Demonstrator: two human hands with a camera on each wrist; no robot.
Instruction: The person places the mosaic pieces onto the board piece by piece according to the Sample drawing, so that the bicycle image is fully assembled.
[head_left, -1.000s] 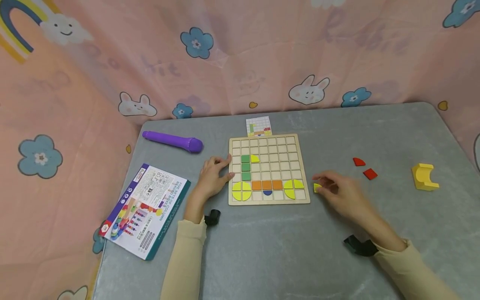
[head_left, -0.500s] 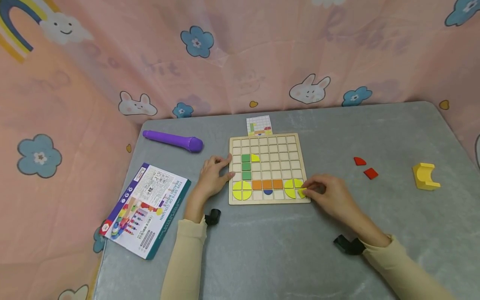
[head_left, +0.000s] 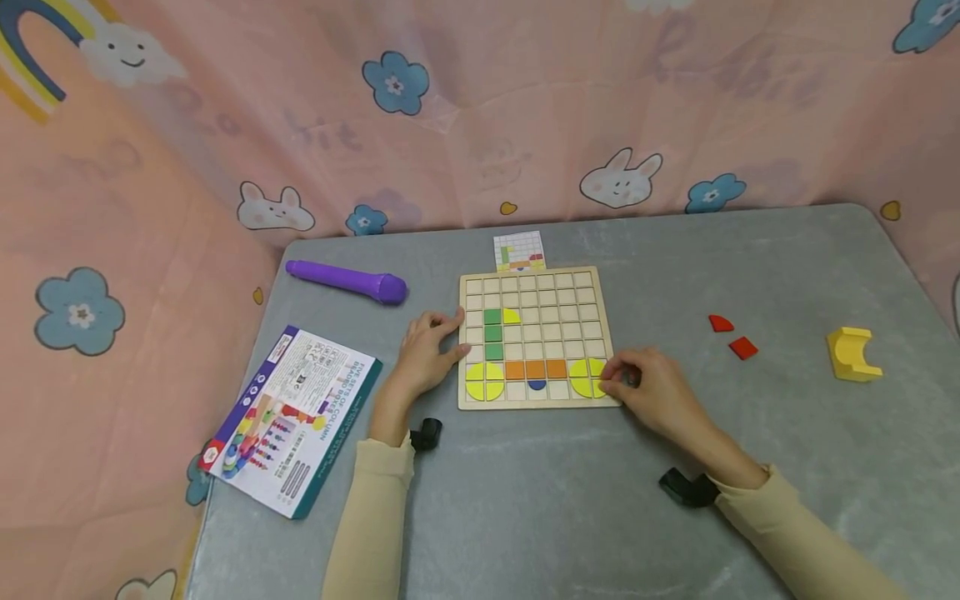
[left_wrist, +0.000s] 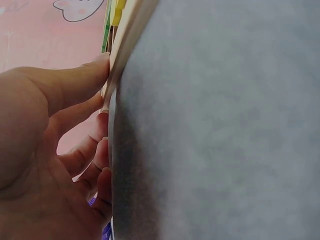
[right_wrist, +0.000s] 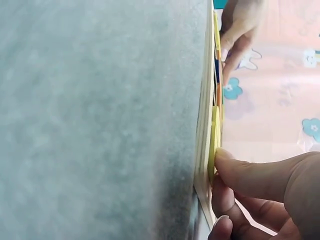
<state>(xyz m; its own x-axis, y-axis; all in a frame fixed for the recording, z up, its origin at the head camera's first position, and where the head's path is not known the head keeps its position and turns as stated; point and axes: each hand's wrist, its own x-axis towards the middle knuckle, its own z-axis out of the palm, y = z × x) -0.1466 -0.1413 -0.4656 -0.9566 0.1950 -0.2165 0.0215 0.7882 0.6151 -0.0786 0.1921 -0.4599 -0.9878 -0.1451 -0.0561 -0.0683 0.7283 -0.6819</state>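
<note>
A wooden grid board (head_left: 528,332) lies mid-table, with green squares (head_left: 492,332), orange squares (head_left: 535,369), a blue half-round piece (head_left: 537,385) and yellow quarter-circle tiles (head_left: 484,382) in its cells. My left hand (head_left: 422,357) rests against the board's left edge, thumb and fingers spread along it. At the lower right corner, my right hand (head_left: 660,392) pinches a yellow quarter-circle tile (right_wrist: 212,157) between thumb and index finger. That tile lies at the bottom right of a yellow circle, partly covered by the fingertips in the head view.
A small pattern card (head_left: 518,247) touches the board's far edge. To the right lie a red quarter-circle tile (head_left: 721,323), a red square (head_left: 743,348) and a yellow curved block (head_left: 851,355). A purple microphone-shaped toy (head_left: 341,282) and a printed box (head_left: 296,425) are at left.
My right hand has moved left from beside the board, bringing the yellow quarter-circle tile into the lower right cell of the circle. The left hand has stayed at the board's edge.
</note>
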